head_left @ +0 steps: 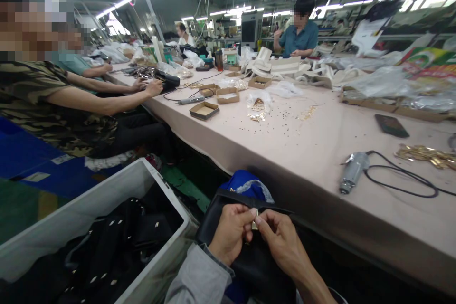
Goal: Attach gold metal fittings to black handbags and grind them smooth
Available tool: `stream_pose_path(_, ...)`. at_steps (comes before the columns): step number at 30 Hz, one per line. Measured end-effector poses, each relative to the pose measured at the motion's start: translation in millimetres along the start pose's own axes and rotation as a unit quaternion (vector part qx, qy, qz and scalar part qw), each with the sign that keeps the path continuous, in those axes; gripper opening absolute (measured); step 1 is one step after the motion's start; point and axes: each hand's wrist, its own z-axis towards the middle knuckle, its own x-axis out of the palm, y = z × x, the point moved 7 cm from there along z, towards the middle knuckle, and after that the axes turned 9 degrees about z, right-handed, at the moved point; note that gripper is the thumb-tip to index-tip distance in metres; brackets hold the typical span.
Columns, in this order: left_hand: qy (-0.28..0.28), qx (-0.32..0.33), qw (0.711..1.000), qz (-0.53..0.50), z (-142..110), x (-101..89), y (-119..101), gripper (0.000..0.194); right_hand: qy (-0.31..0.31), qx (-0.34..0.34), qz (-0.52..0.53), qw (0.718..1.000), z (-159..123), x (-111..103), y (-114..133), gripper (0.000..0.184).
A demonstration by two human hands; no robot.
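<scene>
1. Lower center of the frame: the left hand (228, 233) pinches a small gold metal piece (255, 222) — thumb and fingers closed on it.
2. The right hand (285, 236), fingertips drawn together, grips the piece's other side, over a black bag (263, 270).
3. Lower left: a pale bin (169, 247) holds black goods (107, 242).
4. Right: a gray power tool (353, 172) lies corded on the bench (306, 166).

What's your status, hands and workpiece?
Left hand and right hand pinching small gold metal piece. Black material beneath. Nothing seen blocking hands; pale bin at left.
</scene>
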Motion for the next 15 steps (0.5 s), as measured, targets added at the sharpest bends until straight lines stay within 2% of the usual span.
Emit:
stream_pose_path(7,-0.018,0.012,1.000,0.008,1,-1.8,3,0.036,0.065,0.026,0.040,0.997,-5,6,0,0.047)
stream_pose_path(15,-0.049,0.024,0.998,0.022,5,-5.7,12,0.036,0.002,-0.003,-0.044,0.999,-4,8,5,0.043)
